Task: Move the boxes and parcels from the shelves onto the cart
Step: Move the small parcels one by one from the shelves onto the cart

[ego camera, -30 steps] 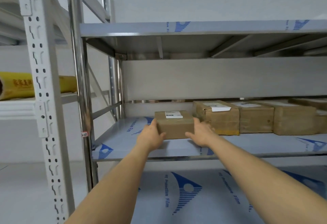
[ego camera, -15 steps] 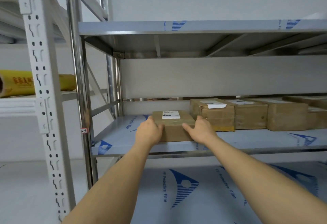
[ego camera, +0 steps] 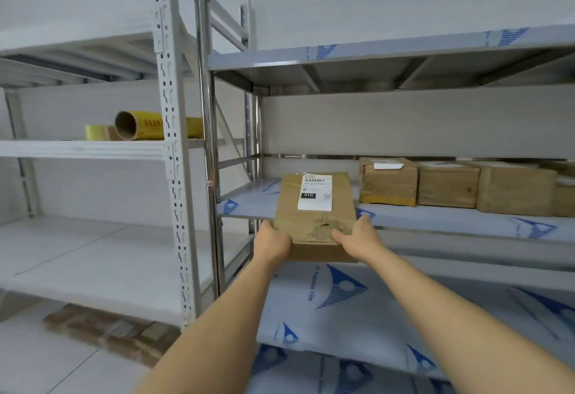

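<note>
Box [ego camera: 315, 213] now drawn half off the shelf [ego camera: 451, 222] edge, left hand [ego camera: 272, 242] and right hand [ego camera: 357, 238] gripping its near corners, neighbours at 2 o'clock untouched; cart transfer next.

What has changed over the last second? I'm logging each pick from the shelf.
The labelled box, held by the left hand and right hand throughout, has been pulled forward and now overhangs the front edge of the shelf. The other boxes on that shelf stayed in their row.
</note>
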